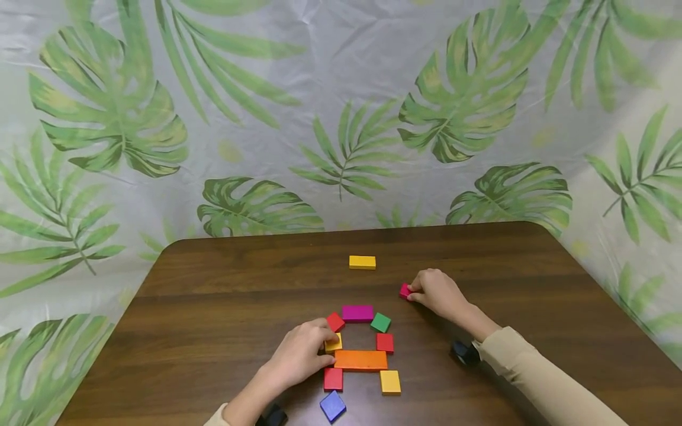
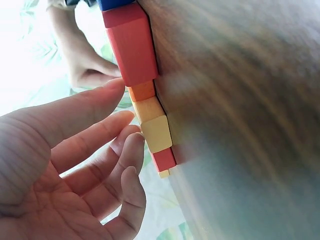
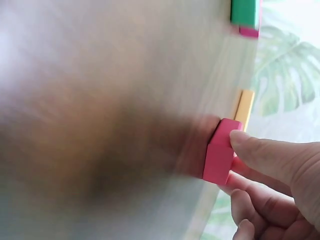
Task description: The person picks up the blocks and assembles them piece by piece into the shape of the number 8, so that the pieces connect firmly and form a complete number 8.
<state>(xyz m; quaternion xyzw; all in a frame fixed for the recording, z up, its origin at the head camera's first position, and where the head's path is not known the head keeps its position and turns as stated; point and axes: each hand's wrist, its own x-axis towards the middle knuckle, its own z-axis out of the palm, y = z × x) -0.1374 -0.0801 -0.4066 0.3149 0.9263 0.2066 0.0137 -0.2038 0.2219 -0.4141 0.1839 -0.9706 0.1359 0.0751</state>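
Observation:
Low on the dark table, my left hand reaches in from the left side of a figure of coloured blocks. Its fingertips rest at the yellow block, and its thumb lies near the orange bar and the lower red block. In the left wrist view the fingers are loosely bent, with a gap between thumb and fingertips. Farther back and right, my right hand pinches a pink block between thumb and fingers, close over the tabletop.
A magenta bar tops the figure, with a green block at its right. A yellow square block and a tilted blue block sit lower down. Alone at the back lies a yellow bar. Behind the table hangs a leaf-patterned cloth.

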